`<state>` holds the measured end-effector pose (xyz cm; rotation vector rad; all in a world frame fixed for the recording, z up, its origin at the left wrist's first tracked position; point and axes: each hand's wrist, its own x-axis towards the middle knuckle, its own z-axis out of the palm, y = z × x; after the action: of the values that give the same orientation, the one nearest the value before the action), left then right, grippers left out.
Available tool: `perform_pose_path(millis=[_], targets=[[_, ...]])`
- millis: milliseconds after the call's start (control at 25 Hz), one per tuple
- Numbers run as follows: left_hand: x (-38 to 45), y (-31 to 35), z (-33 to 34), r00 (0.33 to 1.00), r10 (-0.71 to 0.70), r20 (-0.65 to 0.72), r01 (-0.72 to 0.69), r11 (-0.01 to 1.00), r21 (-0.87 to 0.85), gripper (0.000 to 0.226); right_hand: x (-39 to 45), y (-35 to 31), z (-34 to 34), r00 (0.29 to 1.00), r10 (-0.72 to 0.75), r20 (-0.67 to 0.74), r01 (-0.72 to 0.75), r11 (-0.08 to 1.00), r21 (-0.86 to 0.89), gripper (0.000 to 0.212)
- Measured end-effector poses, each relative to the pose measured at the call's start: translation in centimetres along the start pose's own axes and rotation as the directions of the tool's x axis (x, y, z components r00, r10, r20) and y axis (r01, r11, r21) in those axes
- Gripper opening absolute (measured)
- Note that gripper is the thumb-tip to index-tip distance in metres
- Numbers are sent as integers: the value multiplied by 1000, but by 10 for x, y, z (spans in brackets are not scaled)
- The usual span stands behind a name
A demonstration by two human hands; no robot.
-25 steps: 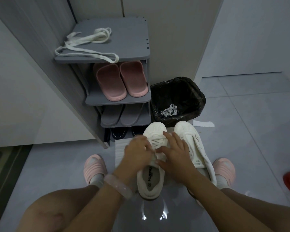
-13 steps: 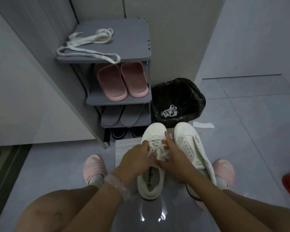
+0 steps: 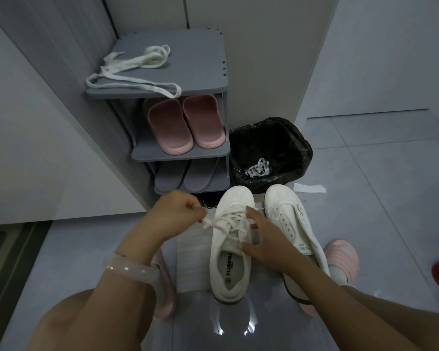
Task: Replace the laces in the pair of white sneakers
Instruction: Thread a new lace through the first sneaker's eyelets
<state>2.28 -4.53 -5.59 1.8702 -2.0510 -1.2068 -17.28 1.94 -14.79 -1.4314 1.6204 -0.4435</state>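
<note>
A person crouches on the glossy grey tiled floor (image 3: 378,224) with two white canvas sneakers side by side in front of the knees, toes pointing away. The left sneaker (image 3: 232,252) carries a white lace (image 3: 228,219) crisscrossed through its eyelets; the right sneaker (image 3: 290,219) shows bare eyelets. The left hand (image 3: 178,214) is curled into a fist and pinches a loose end of that lace, drawn out to the left of the shoe. The right hand (image 3: 266,241) lies between the two sneakers with its fingers fairly straight, the thumb pressing on the tongue of the left sneaker. A pale translucent bangle (image 3: 129,269) sits on the left wrist. Just beyond the sneakers stands a bin lined with a black plastic bag (image 3: 289,140), a bundle of white lace (image 3: 257,169) lying inside it. To the far left rises a grey shoe rack (image 3: 203,59); flat white laces (image 3: 137,69) sprawl over its top shelf, pink slippers (image 3: 185,122) sit on the shelf below, and grey slippers (image 3: 180,176) under those. A strip of white paper (image 3: 309,187) lies on the floor right of the bin.
</note>
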Motion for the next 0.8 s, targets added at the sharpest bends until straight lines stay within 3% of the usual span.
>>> perform_pose_path(millis=[80,240,360,440,520,600,640,800], targets=[[5,-5,20,1000,25,3,-25,962,273,21,1,1,0,999,18,-49,-16,999,38,68],[14,-11,67,988,128,82,-149,921,360,29,2,-3,4,972,11,-234,-15,1000,-17,13],[14,-11,83,973,210,95,-231,891,390,24,5,-4,6,978,48,-201,-51,999,-9,12],[13,-8,85,967,244,80,-255,885,389,22,6,-7,5,978,156,-136,-127,971,202,14],[13,-6,87,967,245,75,-253,865,433,23,4,-13,1,948,316,19,-269,773,574,20],[14,-5,90,974,214,75,-222,830,511,26,3,-15,0,899,383,212,-392,490,778,23],[14,-6,91,977,200,75,-209,817,538,27,4,-13,0,879,391,273,-437,431,790,24],[13,-7,95,978,191,87,-208,836,508,27,6,-10,2,872,382,305,-465,456,759,23]])
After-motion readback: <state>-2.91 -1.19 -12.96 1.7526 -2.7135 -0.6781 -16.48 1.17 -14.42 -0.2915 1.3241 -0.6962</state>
